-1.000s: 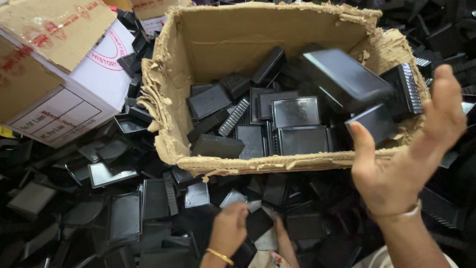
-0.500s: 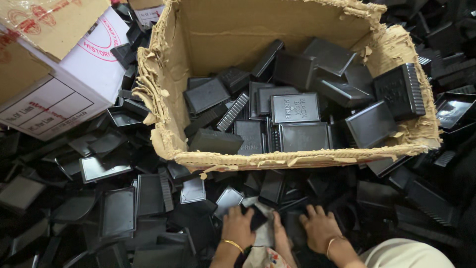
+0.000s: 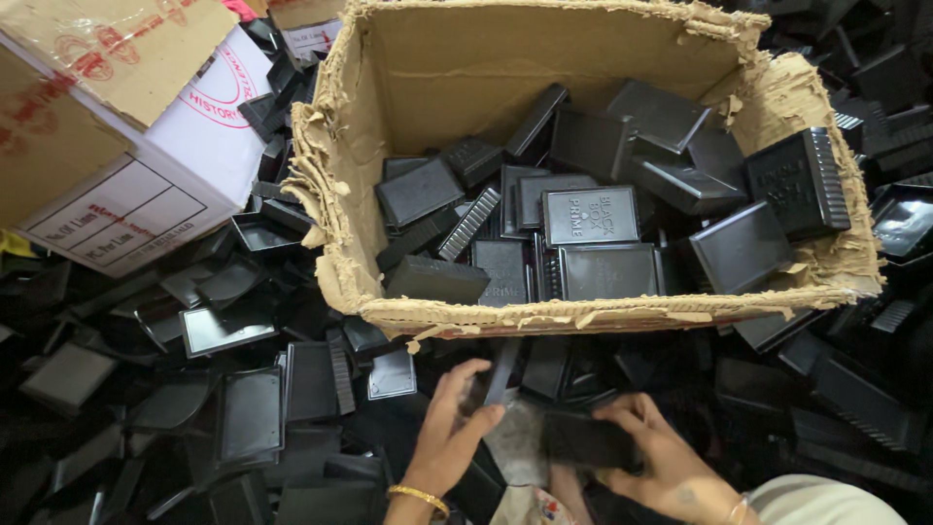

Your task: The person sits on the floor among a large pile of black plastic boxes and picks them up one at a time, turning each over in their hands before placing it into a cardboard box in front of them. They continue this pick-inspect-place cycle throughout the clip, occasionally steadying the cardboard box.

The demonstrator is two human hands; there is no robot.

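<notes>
Gathering step: right hand [image 3: 651,457] grasping black lid [image 3: 583,439], left hand [image 3: 457,428] fingers curled on thin piece [image 3: 501,374]; next, lift into box [image 3: 428,311].

Black lids [image 3: 590,216], tan carton [image 3: 457,58]

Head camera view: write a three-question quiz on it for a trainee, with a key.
1. True or false: the torn cardboard box holds black plastic pieces.
2. Multiple choice: what does the right hand grip? A) a flat black piece; B) a roll of tape; C) a pair of scissors.
3. Fill in: the left hand wears a gold ___ at the wrist.

Key: 1 true. 2 A. 3 bangle.

Extra notes: the left hand reaches into the loose pile below the box's front edge, touching a thin black piece. A white printed carton lies at upper left.
</notes>
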